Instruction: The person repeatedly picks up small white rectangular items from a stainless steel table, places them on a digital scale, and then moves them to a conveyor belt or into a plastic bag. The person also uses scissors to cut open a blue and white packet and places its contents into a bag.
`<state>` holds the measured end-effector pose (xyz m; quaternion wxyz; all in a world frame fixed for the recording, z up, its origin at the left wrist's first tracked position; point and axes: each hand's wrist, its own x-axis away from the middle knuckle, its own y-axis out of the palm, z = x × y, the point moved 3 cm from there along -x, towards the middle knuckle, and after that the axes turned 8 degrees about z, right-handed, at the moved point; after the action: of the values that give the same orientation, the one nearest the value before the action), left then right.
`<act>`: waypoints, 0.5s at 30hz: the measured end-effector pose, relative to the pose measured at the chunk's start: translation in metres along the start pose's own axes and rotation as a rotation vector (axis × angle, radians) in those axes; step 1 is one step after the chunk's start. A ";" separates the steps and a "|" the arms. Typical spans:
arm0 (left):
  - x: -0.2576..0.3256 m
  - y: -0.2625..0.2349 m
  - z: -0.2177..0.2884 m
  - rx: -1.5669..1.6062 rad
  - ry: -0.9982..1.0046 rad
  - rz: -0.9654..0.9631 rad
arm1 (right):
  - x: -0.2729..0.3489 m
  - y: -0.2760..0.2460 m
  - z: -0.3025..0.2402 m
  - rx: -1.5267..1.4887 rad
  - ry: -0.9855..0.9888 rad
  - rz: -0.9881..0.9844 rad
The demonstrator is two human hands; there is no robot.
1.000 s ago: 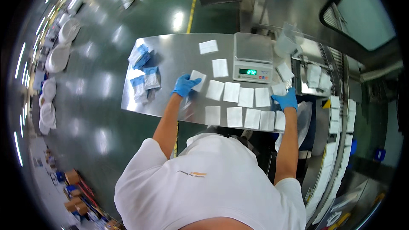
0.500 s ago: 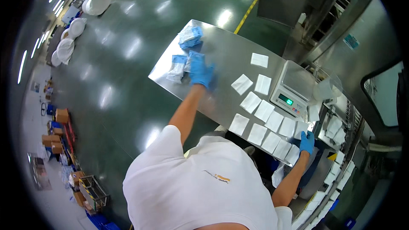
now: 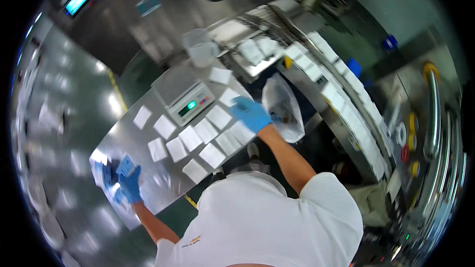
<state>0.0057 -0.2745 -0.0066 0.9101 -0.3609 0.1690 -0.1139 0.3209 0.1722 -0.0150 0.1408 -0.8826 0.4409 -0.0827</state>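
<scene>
At the left end of the steel table (image 3: 163,188), my left hand (image 3: 130,187) in a blue glove has its fingers closed on a blue packet (image 3: 126,165). More blue-and-white packets (image 3: 102,174) lie beside it, smeared by motion. My right hand (image 3: 251,113), also gloved in blue, is over the right end of the table with its fingers stretched out. Beneath and around it are flat white folded pads (image 3: 218,117), spread in loose rows. One white pad (image 3: 229,96) lies right by its fingertips. A digital scale (image 3: 190,104) stands behind the rows.
Behind the scale is a clear plastic jug (image 3: 200,49). A metal tray (image 3: 255,64) with white pads adjoins the table's right corner. A white bag (image 3: 283,109) hangs below, beside my right forearm. A conveyor (image 3: 341,104) carrying white pads runs along the right, near machine rollers (image 3: 433,113).
My view has swung to the right, bringing the conveyor and rollers into sight. A blue packet now shows in my left fingers. My right hand stays at the table's right end.
</scene>
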 end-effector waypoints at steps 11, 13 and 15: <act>0.089 0.156 0.314 0.514 -0.005 -0.897 | 0.057 -0.033 -0.032 -0.468 0.257 -0.302; 0.098 0.168 0.339 0.584 -0.114 -1.058 | 0.068 -0.088 -0.051 -0.516 0.340 -0.177; 0.110 0.176 0.354 0.689 -0.274 -1.094 | 0.082 -0.128 -0.064 -0.672 0.350 -0.155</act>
<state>0.2593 0.0336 0.0879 0.7978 -0.0939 -0.2023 -0.5602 0.4493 0.1688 0.0882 -0.2405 -0.8828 0.3926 -0.0932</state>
